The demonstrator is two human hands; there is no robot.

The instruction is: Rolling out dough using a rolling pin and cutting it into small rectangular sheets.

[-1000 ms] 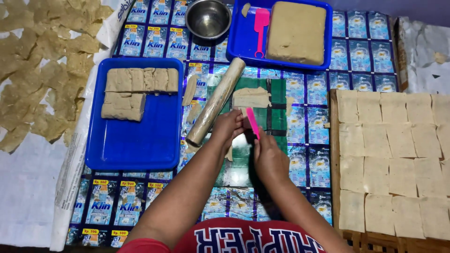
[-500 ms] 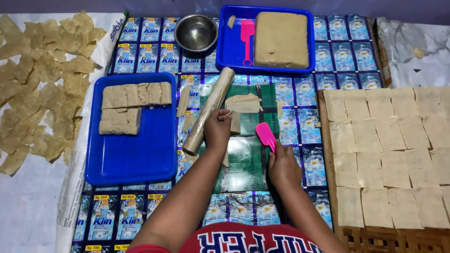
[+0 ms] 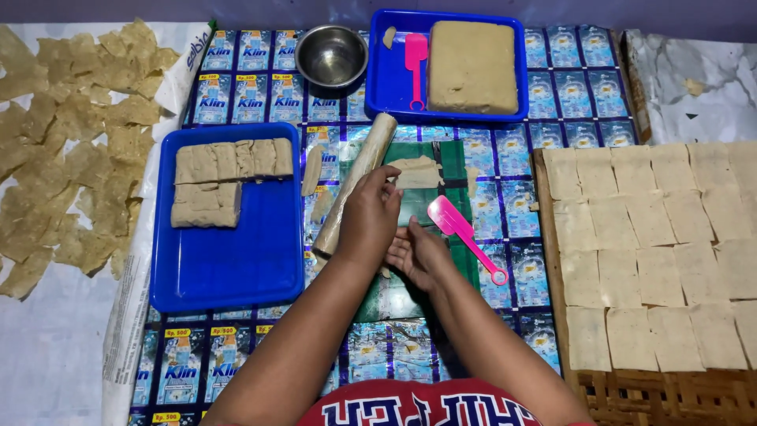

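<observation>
Your left hand (image 3: 369,214) and right hand (image 3: 418,254) meet over the green sheet (image 3: 418,237) at the centre. Just left, a rolling pin (image 3: 355,183) lies diagonally, touching your left hand and barring the way to the blue tray (image 3: 229,268), whose near half is bare. Just right lies a pink scraper (image 3: 467,237); beyond it, the wooden rack (image 3: 556,260) is packed with dough squares (image 3: 662,252). A dough piece (image 3: 416,172) lies just ahead of your hands.
</observation>
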